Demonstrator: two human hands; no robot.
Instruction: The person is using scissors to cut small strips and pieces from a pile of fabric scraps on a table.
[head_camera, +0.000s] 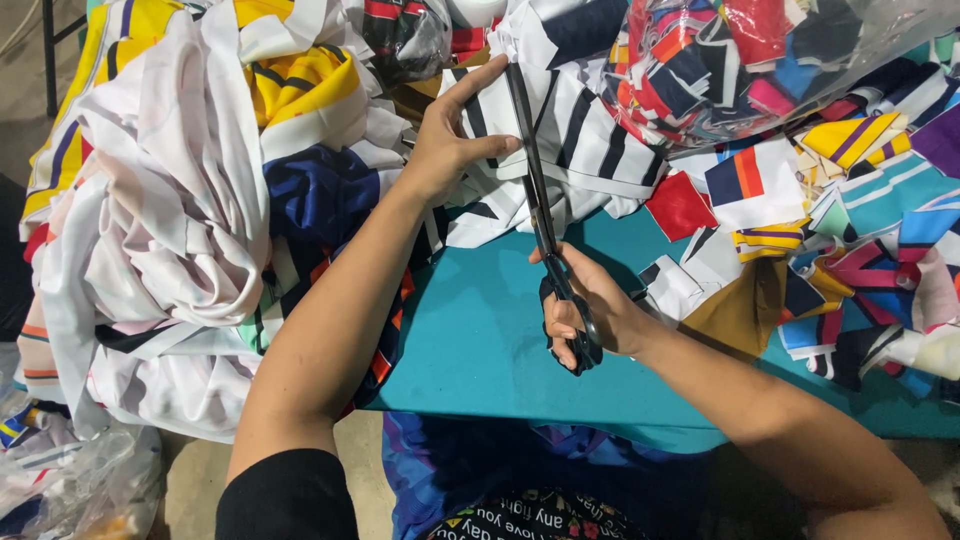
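Near the centre of the frame the right hand (590, 315) has its fingers curled through the loops of black scissors (545, 225), whose long blades run up toward the top middle, nearly closed on a black-and-white striped fabric piece (580, 140). The left hand (450, 140), just left of the blades, pinches that cloth — thumb on top, the other fingers tucked under the edge and hidden — pulling it flat beside the cut line. The striped piece lies at the upper centre, half on the teal table (480, 340) and half against a heap of white and yellow garments (180, 180) filling the left side. Cut scraps (800, 250) in many colours spread across the right (a clear bag of more scraps (720, 60) sits at the upper right). The fabric looks light, limp and probably a little slick, so it likely needs holding taut close to the blades.
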